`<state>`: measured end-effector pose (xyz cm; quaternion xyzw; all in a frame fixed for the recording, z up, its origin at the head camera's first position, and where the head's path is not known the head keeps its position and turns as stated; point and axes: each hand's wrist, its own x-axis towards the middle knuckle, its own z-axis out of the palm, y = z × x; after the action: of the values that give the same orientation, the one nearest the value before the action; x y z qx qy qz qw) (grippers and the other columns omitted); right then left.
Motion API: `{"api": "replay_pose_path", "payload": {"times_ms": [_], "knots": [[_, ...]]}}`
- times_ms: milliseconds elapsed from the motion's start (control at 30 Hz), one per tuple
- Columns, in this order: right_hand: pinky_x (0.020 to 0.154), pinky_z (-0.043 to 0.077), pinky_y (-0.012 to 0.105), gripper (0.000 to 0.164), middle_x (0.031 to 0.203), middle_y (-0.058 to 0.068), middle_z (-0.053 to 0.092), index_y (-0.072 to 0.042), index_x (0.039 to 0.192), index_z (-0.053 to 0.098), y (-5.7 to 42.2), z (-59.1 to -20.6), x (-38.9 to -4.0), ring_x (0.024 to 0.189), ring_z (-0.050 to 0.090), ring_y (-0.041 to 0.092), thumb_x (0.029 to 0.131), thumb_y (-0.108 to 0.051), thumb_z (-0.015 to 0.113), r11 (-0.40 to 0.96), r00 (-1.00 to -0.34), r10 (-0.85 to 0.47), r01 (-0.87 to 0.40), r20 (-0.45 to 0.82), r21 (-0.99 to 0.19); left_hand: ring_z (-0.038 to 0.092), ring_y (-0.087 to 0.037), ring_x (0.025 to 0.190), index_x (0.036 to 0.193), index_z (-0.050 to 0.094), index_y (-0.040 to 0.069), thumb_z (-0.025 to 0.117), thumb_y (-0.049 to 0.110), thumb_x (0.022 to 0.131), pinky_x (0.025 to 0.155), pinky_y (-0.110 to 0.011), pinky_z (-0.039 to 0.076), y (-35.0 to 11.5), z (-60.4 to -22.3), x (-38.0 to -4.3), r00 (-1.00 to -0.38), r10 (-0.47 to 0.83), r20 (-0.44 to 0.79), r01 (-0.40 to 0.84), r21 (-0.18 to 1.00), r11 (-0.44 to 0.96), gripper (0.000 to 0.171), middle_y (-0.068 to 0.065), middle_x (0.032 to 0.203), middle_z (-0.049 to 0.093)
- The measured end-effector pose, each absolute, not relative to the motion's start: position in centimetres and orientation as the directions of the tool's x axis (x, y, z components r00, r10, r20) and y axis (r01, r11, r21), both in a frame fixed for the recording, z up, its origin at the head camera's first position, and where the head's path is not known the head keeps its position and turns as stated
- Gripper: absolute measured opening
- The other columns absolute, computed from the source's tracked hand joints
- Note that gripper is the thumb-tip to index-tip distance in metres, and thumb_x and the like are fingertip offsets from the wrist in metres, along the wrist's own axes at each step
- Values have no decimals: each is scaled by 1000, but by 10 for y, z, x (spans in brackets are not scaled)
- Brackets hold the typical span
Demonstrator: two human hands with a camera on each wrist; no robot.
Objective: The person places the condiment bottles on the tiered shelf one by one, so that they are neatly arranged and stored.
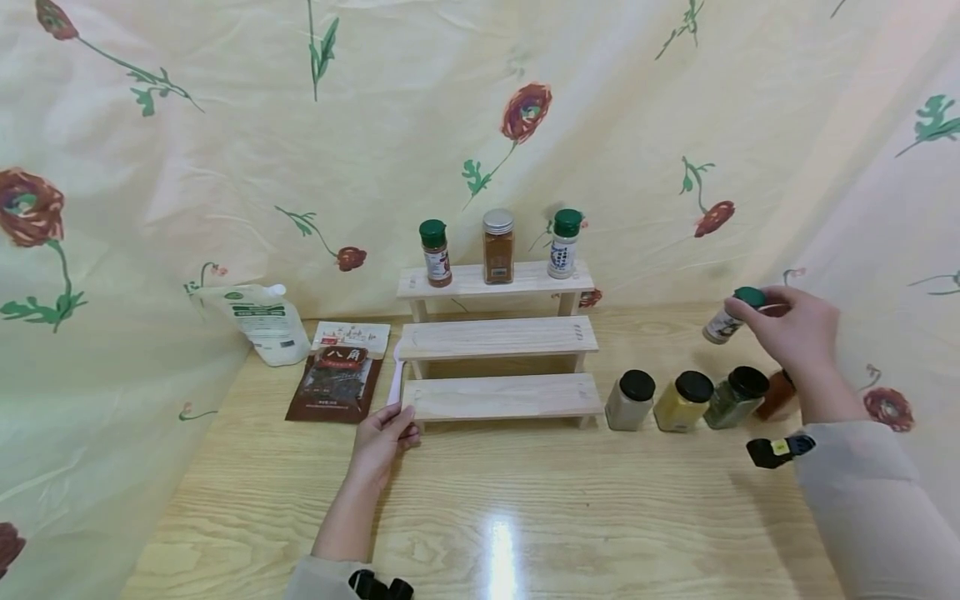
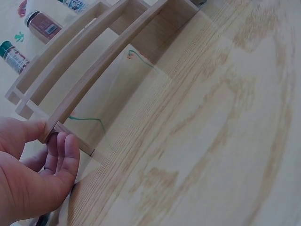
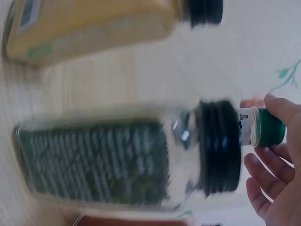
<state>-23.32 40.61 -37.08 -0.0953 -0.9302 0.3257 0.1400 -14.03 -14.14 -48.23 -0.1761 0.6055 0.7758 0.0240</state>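
My left hand (image 1: 381,442) grips the front left corner of a three-step wooden rack (image 1: 502,397); in the left wrist view, thumb and fingers pinch the end of its lowest board (image 2: 101,70). Over the table at the right, my right hand (image 1: 798,333) holds a small spice bottle (image 1: 722,326) by its green cap, tilted. The right wrist view shows that green cap (image 3: 271,127) between thumb and fingers, with a jar of green herbs (image 3: 99,162) in front of the bottle's body. On the top step stand a green-capped bottle (image 1: 437,254), a silver-lidded jar (image 1: 498,247) and another green-capped bottle (image 1: 563,244).
Black-lidded jars stand right of the rack: a pale one (image 1: 628,402), a yellow one (image 1: 682,402), a green one (image 1: 735,398) and a reddish one (image 1: 776,398) partly behind my wrist. A brown packet (image 1: 337,375) and a white pouch (image 1: 266,325) are at the left.
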Motion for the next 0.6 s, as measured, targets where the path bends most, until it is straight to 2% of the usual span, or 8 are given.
{"api": "replay_pose_path", "payload": {"times_ms": [100, 300, 600], "knots": [[56, 43, 14, 74, 116, 23, 64, 0, 130, 62, 395, -365, -231, 89, 52, 16, 91, -62, 65, 770, -942, 252, 56, 223, -635, 65, -10, 71, 141, 40, -18, 63, 8, 101, 66, -21, 61, -142, -482, -140, -938, -174, -300, -249, 932, -263, 53, -8, 88, 65], [55, 44, 9, 69, 112, 21, 66, -1, 127, 64, 375, -355, -228, 77, 50, -2, 89, -59, 69, 769, -941, 215, -3, 262, -639, 65, -10, 71, 140, 41, -18, 64, 8, 101, 66, -21, 61, -142, -482, -141, -939, -178, -294, -243, 934, -261, 52, -8, 88, 65], [54, 43, 9, 60, 104, 19, 68, -1, 120, 67, 347, -343, -222, 72, 51, -7, 88, -51, 76, 768, -923, 153, -113, 353, -631, 65, -10, 70, 138, 44, -17, 63, 5, 101, 65, -21, 62, -142, -484, -143, -935, -179, -306, -252, 928, -273, 48, -8, 86, 65]]}}
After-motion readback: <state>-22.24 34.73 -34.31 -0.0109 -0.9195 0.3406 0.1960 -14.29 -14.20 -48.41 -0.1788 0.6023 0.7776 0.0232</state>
